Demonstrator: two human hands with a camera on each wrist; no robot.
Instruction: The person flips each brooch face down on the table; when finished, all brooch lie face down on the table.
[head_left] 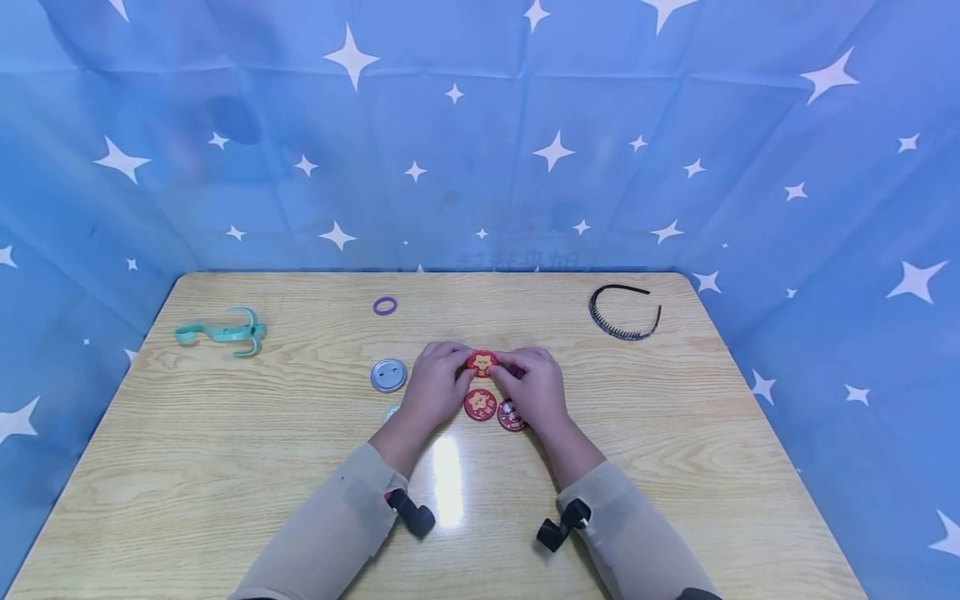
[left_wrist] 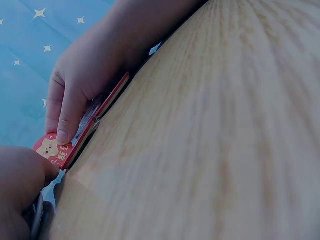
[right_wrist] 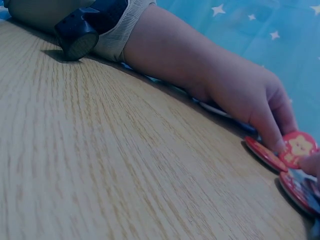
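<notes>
Head view: the left hand (head_left: 435,382) and right hand (head_left: 536,387) pinch a round red badge (head_left: 482,362) from either side, both equally near, closer to the tabletop's (head_left: 187,467) far edge than its near edge, with another badge (head_left: 480,405) just beside, toward the near edge.

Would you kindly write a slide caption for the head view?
Left hand and right hand hold a red star badge just beyond a similar badge on a wood-grain table.
</notes>
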